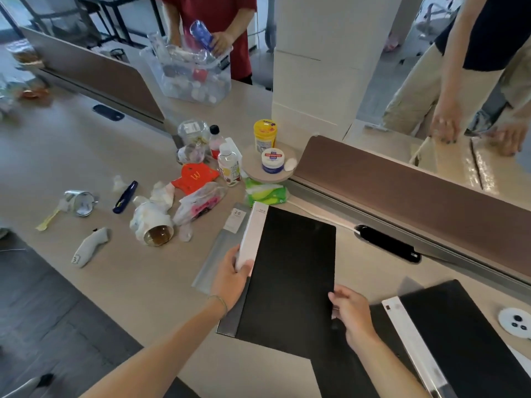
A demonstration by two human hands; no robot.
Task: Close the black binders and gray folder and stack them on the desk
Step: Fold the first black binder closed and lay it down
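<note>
Between both hands, the binder (293, 271) has a matt black cover and a smooth white paper-like spine. Under the left hand (230, 278) lies a translucent grey plastic folder (212, 254). The desk (115, 156) looks smooth, matt beige laminate.

Both forearms are showing bare, no sleeves reaching into view. The left hand (230, 275) is wearing a thin bracelet (219, 300) at the wrist, nr the desk (86, 156) edge. The right hand (352, 314) is wearing nothing, no rings visible.
</note>
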